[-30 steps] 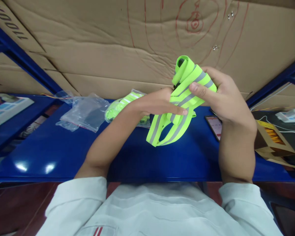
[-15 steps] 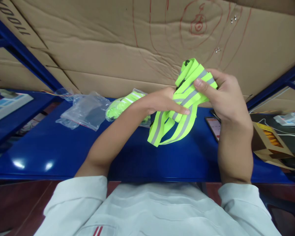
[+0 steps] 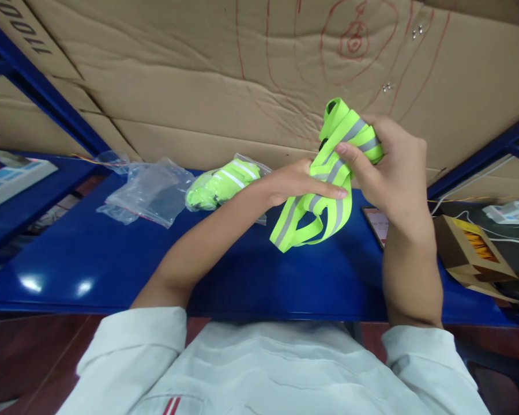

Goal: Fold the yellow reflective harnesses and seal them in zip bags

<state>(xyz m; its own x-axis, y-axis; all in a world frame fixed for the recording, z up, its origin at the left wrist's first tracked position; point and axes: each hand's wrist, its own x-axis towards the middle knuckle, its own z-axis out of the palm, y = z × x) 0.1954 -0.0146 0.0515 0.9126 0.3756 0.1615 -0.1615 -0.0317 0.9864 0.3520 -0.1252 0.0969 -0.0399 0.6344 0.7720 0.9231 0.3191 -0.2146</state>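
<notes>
A bundle of neon-yellow straps (image 3: 336, 167) with grey reflective stripes is held up above the blue table, partly folded, with loops hanging at its lower left. My left hand (image 3: 300, 181) grips its middle, thumb lying across the front. Around the upper right end closes my right hand (image 3: 387, 164), its thumb pressing on the folded layers. Black pieces show at the bundle's upper left edge. The fingers behind the straps are hidden.
On the blue table (image 3: 155, 271) lie crumpled clear plastic bags (image 3: 153, 190) and a clear bag with neon-yellow material (image 3: 225, 183). To the right are a phone (image 3: 377, 223) and an open cardboard box (image 3: 471, 253). A cardboard sheet (image 3: 190, 98) stands behind.
The straps' hanging loops have moved slightly right and up and are bunched closer. My left hand has shifted right with them; my right hand is a little further left.
</notes>
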